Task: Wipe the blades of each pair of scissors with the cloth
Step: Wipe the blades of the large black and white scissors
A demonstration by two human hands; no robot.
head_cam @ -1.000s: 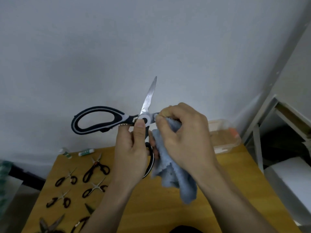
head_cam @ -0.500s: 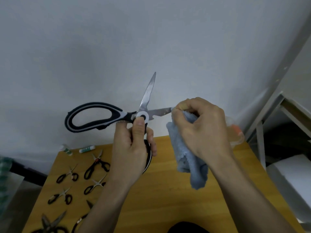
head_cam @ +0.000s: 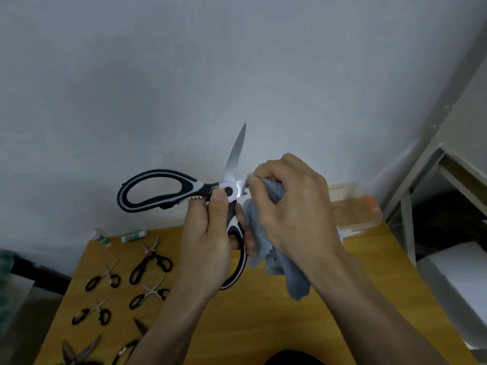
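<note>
Large black-and-white kitchen scissors point(head_cam: 168, 192) are held up in front of the wall, spread wide apart. My left hand point(head_cam: 208, 238) grips the lower handle, its thumb pressed beside the pivot. One serrated blade point(head_cam: 235, 154) points up. The other blade points right and is mostly hidden inside a grey-blue cloth point(head_cam: 274, 256). My right hand point(head_cam: 292, 206) pinches that cloth around the blade close to the pivot. The cloth's loose end hangs down below the hand.
On the wooden table point(head_cam: 342, 299), at the left, lie several small pairs of scissors point(head_cam: 150, 260). Two small tubes point(head_cam: 133, 235) lie at the table's back edge. A clear plastic box point(head_cam: 353, 212) stands at the back right, beside a white metal rack point(head_cam: 421, 180).
My right hand slid the cloth out along the right-pointing blade, then back in toward the pivot. The left hand kept its hold on the scissors.
</note>
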